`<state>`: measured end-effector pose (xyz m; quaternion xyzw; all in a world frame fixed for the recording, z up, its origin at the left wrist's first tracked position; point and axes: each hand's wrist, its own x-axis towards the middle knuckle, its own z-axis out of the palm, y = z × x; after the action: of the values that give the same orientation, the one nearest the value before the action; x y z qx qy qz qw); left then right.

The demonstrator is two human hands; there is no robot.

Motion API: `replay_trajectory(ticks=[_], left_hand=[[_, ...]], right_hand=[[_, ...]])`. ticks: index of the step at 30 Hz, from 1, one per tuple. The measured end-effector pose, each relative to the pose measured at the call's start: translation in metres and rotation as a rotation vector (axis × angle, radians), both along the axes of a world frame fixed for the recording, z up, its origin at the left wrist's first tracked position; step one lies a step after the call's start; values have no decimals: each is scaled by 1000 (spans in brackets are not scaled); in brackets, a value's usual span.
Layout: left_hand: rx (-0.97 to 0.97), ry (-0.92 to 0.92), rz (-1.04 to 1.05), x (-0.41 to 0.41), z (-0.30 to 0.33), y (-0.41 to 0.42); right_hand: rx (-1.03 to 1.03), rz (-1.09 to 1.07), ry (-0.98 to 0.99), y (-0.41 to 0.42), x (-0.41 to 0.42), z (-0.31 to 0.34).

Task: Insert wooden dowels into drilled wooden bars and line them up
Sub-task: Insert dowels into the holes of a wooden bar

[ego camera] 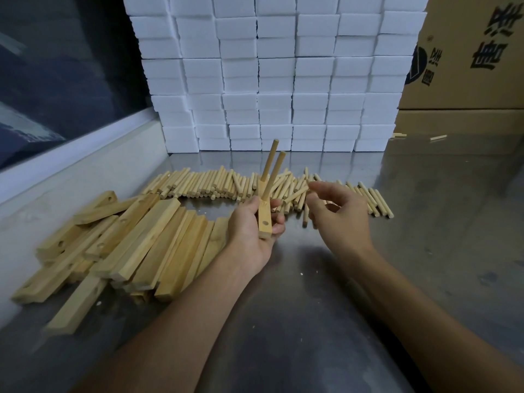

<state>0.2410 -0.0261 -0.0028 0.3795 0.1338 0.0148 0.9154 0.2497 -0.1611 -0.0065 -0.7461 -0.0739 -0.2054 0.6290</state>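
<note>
The drilled bar (264, 219) I'm working on stands nearly upright in my left hand (251, 231), fingers curled around its lower end, just in front of the loose row of dowels (215, 184) on the steel table (312, 279). Two dowels (272, 168) already stick up from its top, splaying slightly apart rather than parallel. One drilled hole (265, 223) near the bottom shows open, so I judge this bar has at least one dowel left to take. My right hand (337, 214) hovers just right of the bar, fingers loosely curled; it seems to hold nothing, though its fingertips overlap the dowel row and I can't be sure. Left of the bar lies a heap of bars (124, 245), all without dowels as far as I see. I see no finished, lined-up pieces, so most of the job remains.
</note>
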Motion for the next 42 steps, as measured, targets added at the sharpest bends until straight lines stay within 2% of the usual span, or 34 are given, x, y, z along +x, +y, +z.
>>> replay_trajectory(ticks=[5, 13, 24, 28, 34, 38, 42], left_hand=[[14, 26, 14, -1, 0, -1], [33, 37, 6, -3, 3, 2], [32, 19, 31, -1, 0, -1], [70, 23, 19, -2, 0, -4], [53, 14, 25, -3, 0, -4], [54, 25, 36, -3, 0, -3], [83, 55, 60, -3, -2, -4]], right_hand=[[-92, -35, 75, -2, 3, -4], [21, -24, 103, -2, 0, -5], [257, 285, 170, 7, -15, 8], [157, 405, 145, 13, -21, 6], [35, 394, 23, 17, -23, 6], [-216, 333, -81, 17, -24, 6], [-372, 297, -170, 18, -26, 9]])
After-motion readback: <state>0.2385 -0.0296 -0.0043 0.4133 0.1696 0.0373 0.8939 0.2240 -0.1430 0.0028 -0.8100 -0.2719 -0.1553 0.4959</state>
